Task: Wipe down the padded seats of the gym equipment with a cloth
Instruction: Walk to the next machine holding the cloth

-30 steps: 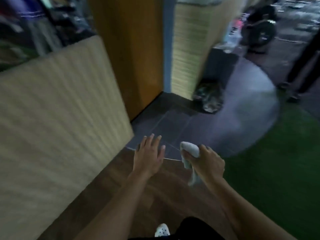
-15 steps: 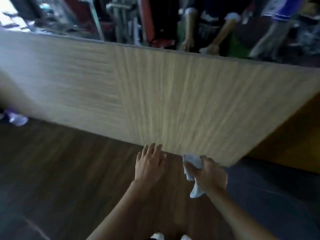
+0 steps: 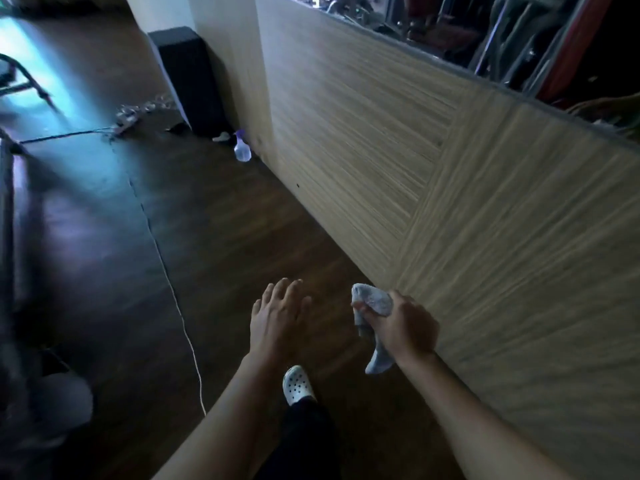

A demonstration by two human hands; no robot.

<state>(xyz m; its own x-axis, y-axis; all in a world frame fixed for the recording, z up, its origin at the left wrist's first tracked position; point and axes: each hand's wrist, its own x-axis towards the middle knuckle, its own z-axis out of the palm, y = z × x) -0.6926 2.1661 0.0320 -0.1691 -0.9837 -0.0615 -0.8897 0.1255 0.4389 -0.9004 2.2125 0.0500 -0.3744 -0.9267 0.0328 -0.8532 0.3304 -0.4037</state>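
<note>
Walking beside the wood-panel wall [image 3: 433, 188], cloth [image 3: 372, 303] bunched in my right hand [image 3: 403, 325], left hand [image 3: 277, 315] empty, fingers spread. No padded seat nearby, gotta find one first.

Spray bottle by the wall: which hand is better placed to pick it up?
Probably the left hand: it is open and empty, while the right hand grips the cloth. The spray bottle stands ahead, out of reach.

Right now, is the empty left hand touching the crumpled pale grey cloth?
Apart. In the head view, the left hand is open with dark wood floor showing between it and the crumpled pale grey cloth, gripped by the right hand.
</note>
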